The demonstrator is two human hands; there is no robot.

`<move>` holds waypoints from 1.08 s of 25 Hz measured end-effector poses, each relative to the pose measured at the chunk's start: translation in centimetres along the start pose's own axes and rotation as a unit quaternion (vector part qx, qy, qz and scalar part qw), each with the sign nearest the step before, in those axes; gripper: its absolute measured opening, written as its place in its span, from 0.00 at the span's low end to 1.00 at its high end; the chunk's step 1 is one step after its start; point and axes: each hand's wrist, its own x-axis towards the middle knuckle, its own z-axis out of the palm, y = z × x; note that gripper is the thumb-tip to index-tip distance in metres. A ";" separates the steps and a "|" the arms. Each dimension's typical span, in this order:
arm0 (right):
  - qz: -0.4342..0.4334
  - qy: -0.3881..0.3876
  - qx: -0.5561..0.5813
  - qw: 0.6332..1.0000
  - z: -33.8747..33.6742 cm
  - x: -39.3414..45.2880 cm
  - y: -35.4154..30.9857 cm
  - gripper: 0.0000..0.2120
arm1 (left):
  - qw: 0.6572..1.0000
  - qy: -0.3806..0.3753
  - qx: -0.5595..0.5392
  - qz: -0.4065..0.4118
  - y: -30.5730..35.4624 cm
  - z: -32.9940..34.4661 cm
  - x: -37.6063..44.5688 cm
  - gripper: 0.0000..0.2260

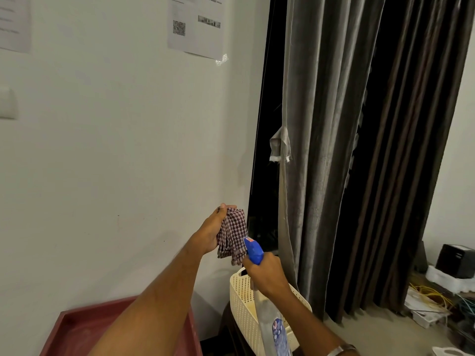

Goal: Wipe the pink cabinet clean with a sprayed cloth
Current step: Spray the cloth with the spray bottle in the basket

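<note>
My left hand holds a folded checked cloth up in front of the white wall, thumb on top. My right hand grips the neck of a spray bottle with a blue trigger head; the nozzle points at the cloth from just to its right, almost touching it. The top of the pink cabinet, with a raised rim, lies at the bottom left, partly hidden under my left forearm.
A cream perforated basket stands right of the cabinet, below my right hand. Grey curtains hang over a dark window on the right. Boxes and cables litter the floor at far right. Papers are taped to the wall.
</note>
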 end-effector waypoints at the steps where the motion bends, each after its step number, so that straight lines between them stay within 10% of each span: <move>1: -0.001 -0.004 0.007 1.000 0.1 -0.2 0.0 0.06 | 1.000 -0.001 0.001 0.001 0.0 0.0 0.0 0.20; 27: 0.035 -0.028 -0.052 0.998 0.0 -2.0 3.0 0.11 | 0.999 -0.007 0.031 -0.008 -1.6 0.8 -1.5 0.20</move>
